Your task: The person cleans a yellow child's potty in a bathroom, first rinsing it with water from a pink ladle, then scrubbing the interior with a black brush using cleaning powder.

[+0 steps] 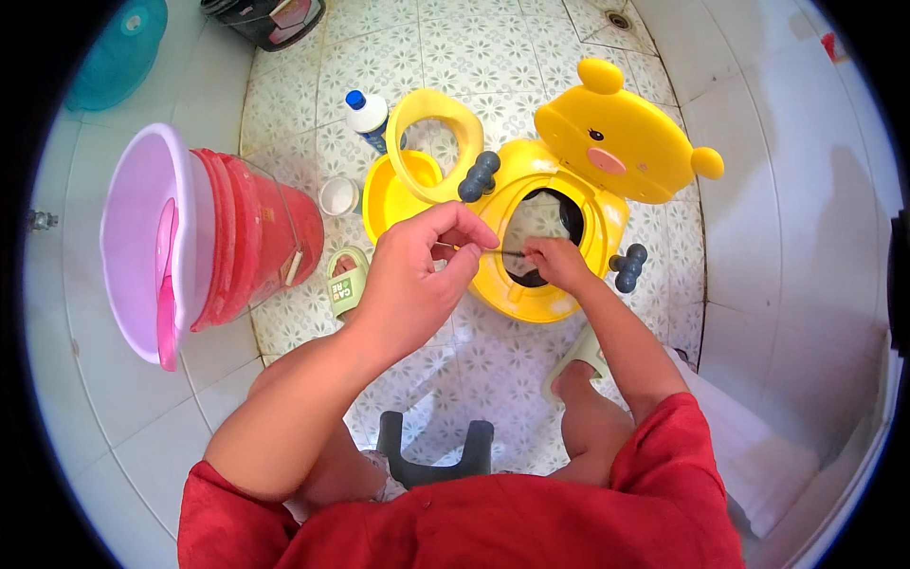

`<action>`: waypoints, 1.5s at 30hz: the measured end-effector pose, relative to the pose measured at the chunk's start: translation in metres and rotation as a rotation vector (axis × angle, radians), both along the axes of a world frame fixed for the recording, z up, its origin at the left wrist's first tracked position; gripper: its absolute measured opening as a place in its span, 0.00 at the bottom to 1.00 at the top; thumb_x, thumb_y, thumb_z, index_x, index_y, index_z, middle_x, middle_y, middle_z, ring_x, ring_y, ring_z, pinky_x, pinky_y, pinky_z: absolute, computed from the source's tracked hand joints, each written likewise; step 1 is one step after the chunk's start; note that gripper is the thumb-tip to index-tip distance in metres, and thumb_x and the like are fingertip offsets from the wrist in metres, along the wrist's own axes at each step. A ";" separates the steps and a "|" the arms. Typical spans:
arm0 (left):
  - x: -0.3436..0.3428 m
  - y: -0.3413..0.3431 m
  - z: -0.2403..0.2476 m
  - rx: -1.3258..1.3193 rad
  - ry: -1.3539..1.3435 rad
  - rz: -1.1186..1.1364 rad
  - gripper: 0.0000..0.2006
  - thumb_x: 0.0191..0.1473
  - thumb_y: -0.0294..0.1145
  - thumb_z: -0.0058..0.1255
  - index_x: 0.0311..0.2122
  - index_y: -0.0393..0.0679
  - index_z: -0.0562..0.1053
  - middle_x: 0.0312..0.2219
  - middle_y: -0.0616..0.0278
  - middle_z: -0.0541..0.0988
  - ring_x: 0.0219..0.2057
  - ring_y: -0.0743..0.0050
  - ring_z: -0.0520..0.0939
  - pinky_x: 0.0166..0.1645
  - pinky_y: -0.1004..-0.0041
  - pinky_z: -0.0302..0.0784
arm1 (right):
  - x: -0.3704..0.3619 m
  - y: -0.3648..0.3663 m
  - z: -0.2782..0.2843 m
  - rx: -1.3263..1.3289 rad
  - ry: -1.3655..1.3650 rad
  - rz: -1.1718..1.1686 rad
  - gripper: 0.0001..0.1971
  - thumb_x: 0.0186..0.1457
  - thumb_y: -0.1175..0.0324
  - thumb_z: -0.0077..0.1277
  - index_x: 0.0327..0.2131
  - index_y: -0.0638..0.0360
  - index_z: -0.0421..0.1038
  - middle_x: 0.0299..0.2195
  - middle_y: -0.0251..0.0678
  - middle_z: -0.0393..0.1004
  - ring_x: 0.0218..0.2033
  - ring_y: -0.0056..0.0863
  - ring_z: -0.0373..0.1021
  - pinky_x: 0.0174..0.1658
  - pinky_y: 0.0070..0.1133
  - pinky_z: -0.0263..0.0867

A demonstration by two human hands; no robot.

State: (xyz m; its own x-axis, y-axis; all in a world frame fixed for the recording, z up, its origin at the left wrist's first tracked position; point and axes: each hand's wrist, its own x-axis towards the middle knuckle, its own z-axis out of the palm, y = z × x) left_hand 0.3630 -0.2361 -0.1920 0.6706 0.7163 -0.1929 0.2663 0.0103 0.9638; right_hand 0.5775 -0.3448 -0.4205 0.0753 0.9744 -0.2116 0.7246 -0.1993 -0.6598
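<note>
My left hand (431,261) is closed, its thumb and index finger pinching one end of a thin dark strand (508,253). The other end sits in the closed fingers of my right hand (559,264). The strand runs nearly level between them; whether it is a cord or a slim stick I cannot make out. Both hands are above a yellow child's potty (512,296) with an open round hole and dark grey knobbed handles. Its animal-face lid (616,142) stands raised at the back. Left of the potty, a yellow seat ring (403,133) leans over a yellow bowl (377,204).
A white bottle with a blue cap (368,114) and a small white cup (338,196) stand behind on the left. Further left, a lavender basin (142,256) holding a pink ladle (167,303) tilts against a red bucket (270,232). A grey stool (436,465) is beneath me.
</note>
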 end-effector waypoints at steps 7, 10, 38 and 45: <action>-0.006 0.001 -0.004 -0.111 -0.049 0.026 0.05 0.52 0.19 0.45 0.35 0.37 0.72 0.32 0.66 0.75 0.36 0.82 0.74 0.43 0.80 0.68 | -0.010 -0.020 0.000 -0.076 0.146 0.173 0.04 0.47 0.72 0.49 0.30 0.57 0.69 0.27 0.43 0.74 0.31 0.45 0.70 0.33 0.35 0.64; 0.005 -0.002 -0.008 -0.137 -0.073 0.016 0.06 0.52 0.19 0.44 0.35 0.36 0.72 0.32 0.65 0.75 0.36 0.82 0.74 0.43 0.80 0.68 | -0.004 -0.009 -0.013 0.089 0.058 -0.086 0.03 0.47 0.74 0.50 0.29 0.59 0.68 0.27 0.45 0.73 0.31 0.47 0.70 0.33 0.36 0.64; 0.008 -0.009 0.000 -0.115 -0.016 0.039 0.05 0.52 0.19 0.45 0.34 0.38 0.72 0.28 0.69 0.75 0.30 0.87 0.72 0.36 0.82 0.68 | 0.009 0.008 -0.015 0.077 0.039 -0.284 0.07 0.50 0.69 0.48 0.33 0.57 0.65 0.30 0.49 0.73 0.33 0.50 0.69 0.35 0.39 0.64; 0.007 -0.010 0.000 -0.097 -0.010 0.021 0.05 0.52 0.20 0.45 0.33 0.38 0.72 0.27 0.70 0.75 0.29 0.87 0.72 0.35 0.83 0.67 | -0.022 -0.002 -0.015 -0.006 0.042 -0.255 0.05 0.52 0.70 0.45 0.33 0.57 0.64 0.30 0.49 0.73 0.33 0.52 0.69 0.36 0.40 0.63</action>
